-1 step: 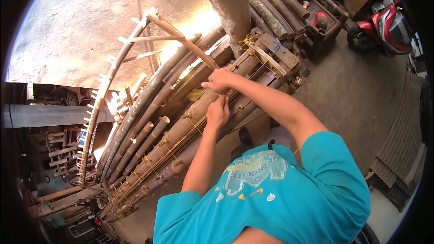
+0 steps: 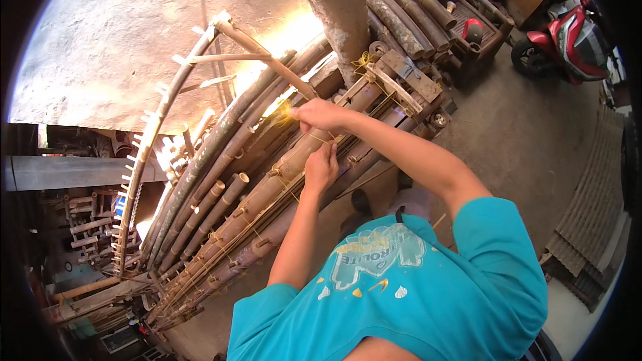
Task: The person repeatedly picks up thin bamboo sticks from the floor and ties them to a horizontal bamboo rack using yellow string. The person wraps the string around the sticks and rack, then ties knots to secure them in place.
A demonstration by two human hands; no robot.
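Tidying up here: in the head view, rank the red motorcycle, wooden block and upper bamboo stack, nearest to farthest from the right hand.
From the right hand:
1. Wooden block, to its right.
2. Upper bamboo stack, beyond the block.
3. Red motorcycle, far right.

At eleven o'clock, thin tangled strands [image 2: 283,112] are bright yellow; at eight, a thick round bamboo pole [image 2: 261,194] is tan-brown. The turquoise short-sleeved T-shirt [image 2: 461,274] bears a whitish-and-yellow print [image 2: 384,258]. At two, a two-wheeled scooter [image 2: 565,43] is red-and-black.
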